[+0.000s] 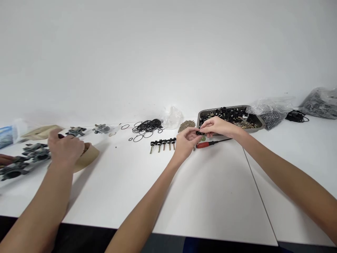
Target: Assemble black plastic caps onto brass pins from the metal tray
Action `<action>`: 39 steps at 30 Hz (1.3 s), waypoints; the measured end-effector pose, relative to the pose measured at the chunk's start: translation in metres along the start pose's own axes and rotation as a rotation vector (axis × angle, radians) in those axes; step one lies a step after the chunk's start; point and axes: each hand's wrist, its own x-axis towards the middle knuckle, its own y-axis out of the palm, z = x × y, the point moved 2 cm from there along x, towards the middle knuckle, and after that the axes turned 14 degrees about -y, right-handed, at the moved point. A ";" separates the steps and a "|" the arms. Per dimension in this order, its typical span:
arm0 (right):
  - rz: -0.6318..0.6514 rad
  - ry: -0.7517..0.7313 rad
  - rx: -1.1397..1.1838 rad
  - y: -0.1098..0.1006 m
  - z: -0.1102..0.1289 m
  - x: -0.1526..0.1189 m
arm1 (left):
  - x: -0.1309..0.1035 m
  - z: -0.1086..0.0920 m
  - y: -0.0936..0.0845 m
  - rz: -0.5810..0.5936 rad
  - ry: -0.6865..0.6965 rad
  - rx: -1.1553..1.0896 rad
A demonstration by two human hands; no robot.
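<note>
A small black part (199,133) is pinched between the fingertips of my left hand (186,141) and my right hand (216,125). Its exact kind is too small to tell, and the fingers partly cover it. Both hands are closed on it just above the table, in front of the metal tray (259,129). Under them lies a screwdriver (204,144) with a red handle, beside a small green piece (203,138). To the left of my left hand stands a row of black knob-like parts with metal stems (163,142), partly hidden by that hand.
Black parts and brass pieces fill the tray. Behind my left hand are a heap of small brass screws (187,124), black rubber rings (149,126) and a plastic bag (173,117). Bagged parts (273,116) lie right. At left, a co-worker's hand (65,146) is among grey castings (39,153).
</note>
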 end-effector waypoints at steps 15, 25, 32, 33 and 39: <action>-0.089 -0.045 0.089 0.000 -0.006 0.003 | 0.000 0.001 0.002 0.178 -0.189 -0.295; -0.065 0.041 0.355 0.003 -0.021 0.008 | 0.001 -0.002 -0.003 0.207 -0.231 -0.448; 0.020 0.110 0.326 0.000 -0.029 0.009 | 0.008 -0.003 -0.014 0.091 -0.193 -0.554; 0.018 0.111 0.320 0.000 -0.028 0.009 | 0.010 -0.002 -0.017 0.079 -0.191 -0.545; -0.021 0.127 0.155 -0.012 -0.013 0.002 | 0.015 0.005 -0.025 0.014 -0.213 -0.316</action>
